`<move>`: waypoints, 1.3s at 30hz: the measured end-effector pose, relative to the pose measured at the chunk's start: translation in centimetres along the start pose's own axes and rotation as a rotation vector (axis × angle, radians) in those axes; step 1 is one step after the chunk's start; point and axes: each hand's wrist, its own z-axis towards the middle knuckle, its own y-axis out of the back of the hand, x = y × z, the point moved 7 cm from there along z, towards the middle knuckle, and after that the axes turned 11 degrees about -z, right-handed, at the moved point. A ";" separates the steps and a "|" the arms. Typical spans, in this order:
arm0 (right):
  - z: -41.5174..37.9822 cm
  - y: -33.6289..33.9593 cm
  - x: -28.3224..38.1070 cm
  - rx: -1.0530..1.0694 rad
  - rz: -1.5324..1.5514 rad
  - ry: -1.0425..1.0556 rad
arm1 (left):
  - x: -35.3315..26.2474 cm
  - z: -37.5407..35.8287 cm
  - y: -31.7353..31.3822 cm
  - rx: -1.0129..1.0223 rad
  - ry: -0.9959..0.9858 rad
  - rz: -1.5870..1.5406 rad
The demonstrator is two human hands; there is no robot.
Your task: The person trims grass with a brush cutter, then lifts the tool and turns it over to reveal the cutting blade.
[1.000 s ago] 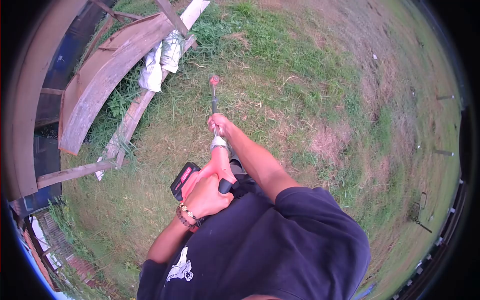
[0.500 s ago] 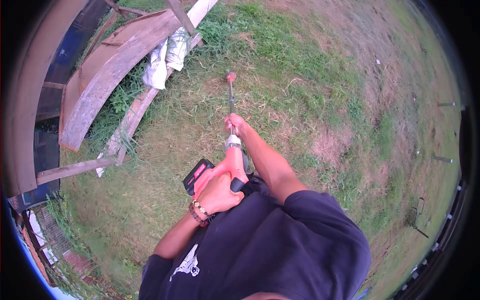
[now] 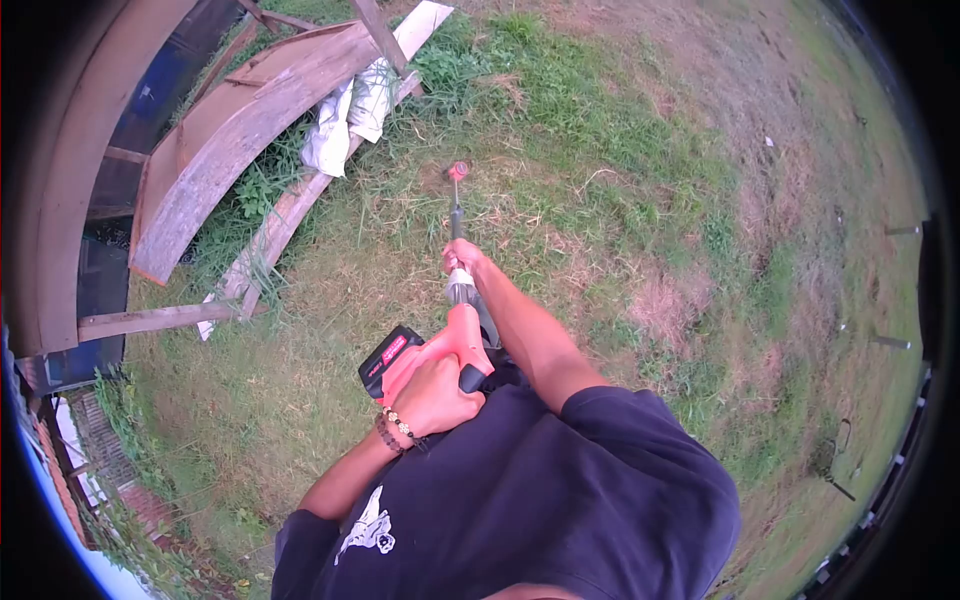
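A red cordless grass trimmer (image 3: 462,328) points away from my body, its black battery pack (image 3: 388,360) sticking out to the left. My left hand (image 3: 440,396) is wrapped around the rear handle, close against my dark shirt. Farther up, my right hand (image 3: 461,256) grips the shaft, just beyond a pale collar. The thin shaft runs on to a small red cutting head (image 3: 458,171) low over the grass. Whatever blade or line sits at the head is blurred and cannot be made out.
Weathered boards (image 3: 225,150) and a wooden frame stand to the left, with white sacks (image 3: 345,125) wedged between them. Grass and dry clippings (image 3: 560,240) cover the ground. Short posts (image 3: 890,342) stick up at the far right, near a dark wire-like object (image 3: 828,455).
The trimmer head has shifted slightly closer to me and a little left. My right hand has moved slightly nearer too. Both hands keep their grip, and the whole view has turned slightly.
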 end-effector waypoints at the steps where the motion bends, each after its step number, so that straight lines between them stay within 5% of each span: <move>1: 0.3 -0.7 -0.6 0.023 -0.037 -0.001 | 0.3 -0.4 -0.1 -0.022 0.010 -0.020; 7: 0.6 -0.1 -3.8 0.040 -0.146 -0.023 | 1.6 -1.2 -2.1 -0.028 0.062 -0.050; 11: 0.8 6.8 -4.3 -0.020 0.025 -0.073 | 1.4 -1.3 -4.1 -0.050 -0.048 -0.091; 17: -8.8 8.9 2.4 -0.263 -0.121 0.176 | -1.6 -0.9 -6.3 0.002 -0.115 -0.128; 20: -1.8 14.6 0.8 -0.076 -0.066 0.088 | -2.2 -1.0 -7.0 -0.009 -0.132 -0.123; 23: -7.0 8.9 -1.3 -0.134 -0.150 0.132 | -2.2 -1.9 -7.8 -0.003 -0.075 -0.124; 30: -3.7 3.6 -3.4 0.030 -0.268 0.103 | -0.8 -3.1 -8.7 -0.171 -0.021 -0.133; 37: -3.9 3.5 -4.4 0.079 -0.356 0.158 | 0.2 -2.6 -11.2 0.054 0.023 -0.979; 38: 0.3 5.9 -5.7 0.264 -0.231 0.006 | 0.4 -2.6 -11.2 0.068 0.033 -1.003; 39: 0.2 7.0 -4.9 0.157 -0.239 0.086 | 0.4 -2.6 -11.3 0.088 0.027 -1.054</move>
